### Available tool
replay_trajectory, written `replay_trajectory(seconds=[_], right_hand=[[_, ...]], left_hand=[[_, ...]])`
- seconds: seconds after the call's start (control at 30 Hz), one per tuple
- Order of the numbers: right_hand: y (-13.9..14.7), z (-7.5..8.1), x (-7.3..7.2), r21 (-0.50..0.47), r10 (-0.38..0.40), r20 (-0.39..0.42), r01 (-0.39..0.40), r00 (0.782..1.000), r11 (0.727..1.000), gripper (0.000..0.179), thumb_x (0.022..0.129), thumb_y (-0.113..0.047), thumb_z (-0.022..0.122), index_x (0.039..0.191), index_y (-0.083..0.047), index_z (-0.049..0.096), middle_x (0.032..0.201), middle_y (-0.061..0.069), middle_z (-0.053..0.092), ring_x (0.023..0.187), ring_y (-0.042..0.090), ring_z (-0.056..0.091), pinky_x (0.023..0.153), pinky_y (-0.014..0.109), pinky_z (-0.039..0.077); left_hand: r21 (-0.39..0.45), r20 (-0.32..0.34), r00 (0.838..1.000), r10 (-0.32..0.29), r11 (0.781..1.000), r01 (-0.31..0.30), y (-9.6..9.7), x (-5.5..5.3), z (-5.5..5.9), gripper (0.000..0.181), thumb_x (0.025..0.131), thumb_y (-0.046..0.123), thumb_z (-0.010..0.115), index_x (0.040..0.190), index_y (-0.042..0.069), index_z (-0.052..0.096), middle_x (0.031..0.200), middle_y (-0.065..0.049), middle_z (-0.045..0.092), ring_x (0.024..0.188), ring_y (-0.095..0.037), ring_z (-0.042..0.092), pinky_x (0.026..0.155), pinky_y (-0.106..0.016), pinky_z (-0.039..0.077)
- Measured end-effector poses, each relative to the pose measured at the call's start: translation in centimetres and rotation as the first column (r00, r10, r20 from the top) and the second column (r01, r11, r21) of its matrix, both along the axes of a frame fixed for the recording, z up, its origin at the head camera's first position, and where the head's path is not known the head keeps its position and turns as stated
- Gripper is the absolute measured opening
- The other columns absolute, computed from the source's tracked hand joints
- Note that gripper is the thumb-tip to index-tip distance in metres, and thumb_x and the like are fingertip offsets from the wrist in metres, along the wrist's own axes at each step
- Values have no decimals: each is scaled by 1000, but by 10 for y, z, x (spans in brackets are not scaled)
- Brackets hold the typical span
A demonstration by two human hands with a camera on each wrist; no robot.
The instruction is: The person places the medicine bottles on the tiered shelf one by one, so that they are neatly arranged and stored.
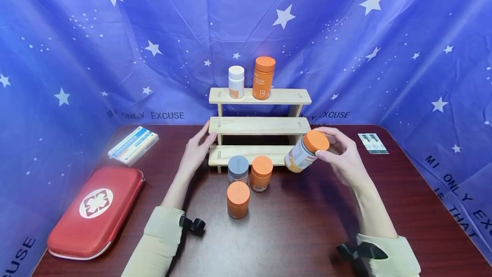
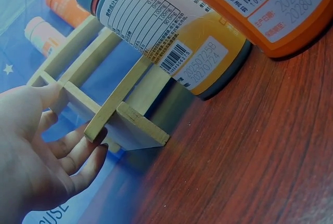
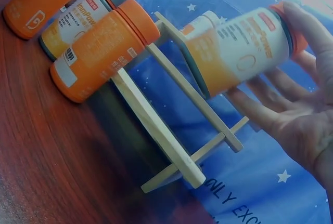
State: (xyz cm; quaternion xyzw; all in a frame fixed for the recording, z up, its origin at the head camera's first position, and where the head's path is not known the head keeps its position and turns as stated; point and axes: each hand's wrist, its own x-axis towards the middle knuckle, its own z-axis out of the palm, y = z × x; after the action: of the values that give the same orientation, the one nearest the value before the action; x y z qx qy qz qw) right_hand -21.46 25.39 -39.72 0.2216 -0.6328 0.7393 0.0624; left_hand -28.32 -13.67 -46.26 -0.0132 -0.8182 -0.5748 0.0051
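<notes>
My right hand (image 1: 340, 155) grips a supplement bottle (image 1: 301, 156) by its orange cap, thumb on one side and fingers on the other. The bottle has a white and yellow label and tilts in front of the right end of a three-tier wooden shelf (image 1: 259, 125). Against the shelf's left end rests my left hand (image 1: 195, 151), its relaxed fingers (image 2: 86, 159) beside the board ends. On the top tier stand a small white bottle (image 1: 236, 82) and an orange bottle (image 1: 263, 78). Before the shelf are a grey-capped bottle (image 1: 238, 168) and two orange bottles, one at the front (image 1: 238, 200), another at right (image 1: 261, 174).
At the left lies a red zippered first-aid case (image 1: 115, 208), with a blue and white box (image 1: 133, 145) behind it. A small printed card (image 1: 373, 143) lies at the back right. A blue star-patterned cloth (image 1: 184, 33) hangs round the dark wood table (image 1: 292, 234).
</notes>
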Motion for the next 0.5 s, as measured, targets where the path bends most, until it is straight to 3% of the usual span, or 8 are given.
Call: replay_trajectory(seconds=[0.27,0.5], right_hand=[[1,7,-6,-97,-142,77,149,987,984,47,89,23,57,128,-4,66,110,2,76,90,11,74,76,25,65],[2,30,-30,-109,-195,60,200,979,974,41,90,17,64,126,-2,67,110,4,76,94,14,74,77,30,66]], left_hand=[[-14,10,1000,3,1000,-3,4,-1,0,63,101,62,54,158,45,34,169,0,33,140,-30,54,106,-48,57],[-41,6,1000,9,999,-8,2,-1,0,67,99,65,53,159,44,32,167,-3,37,138,-31,57,105,-50,57]])
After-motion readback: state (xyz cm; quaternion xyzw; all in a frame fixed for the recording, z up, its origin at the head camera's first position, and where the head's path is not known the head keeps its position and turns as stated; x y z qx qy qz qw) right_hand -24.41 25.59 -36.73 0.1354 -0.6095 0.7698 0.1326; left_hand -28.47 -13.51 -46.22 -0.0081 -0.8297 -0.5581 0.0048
